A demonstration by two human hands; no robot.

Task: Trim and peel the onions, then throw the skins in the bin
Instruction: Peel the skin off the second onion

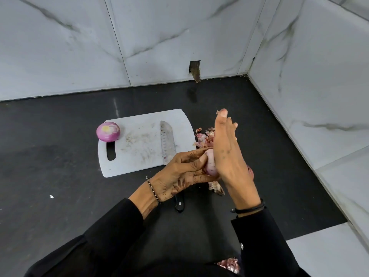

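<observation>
Onion in hand: pale pink round onion (pixel 210 163), part stripped, held clear of the counter at the board's 4 o'clock, probably so the skin falls off the board.
Left hand (pixel 179 172): fingers and thumb curled round this onion, steadying it.
Right hand (pixel 227 152): fingers straight and together, palm flat on the onion's right side, judged to be rubbing loose skin away.
Finished stock: purple peeled round onion (pixel 108 131) set at the 10 o'clock corner of the white plastic cutting board (pixel 139 160), apart from the waste.
Knife: steel-bladed knife with black handle (pixel 167 142) lies flat at the board's 3 o'clock side, not in use.
Skins: papery pink onion skins (pixel 205 136) are heaped on the black stone counter (pixel 60 156) at the board's 3 o'clock.
Containers: no bin identifiable. Pink scraps (pixel 229 264) lie at the frame's 6 o'clock, and what holds them cannot be told.
</observation>
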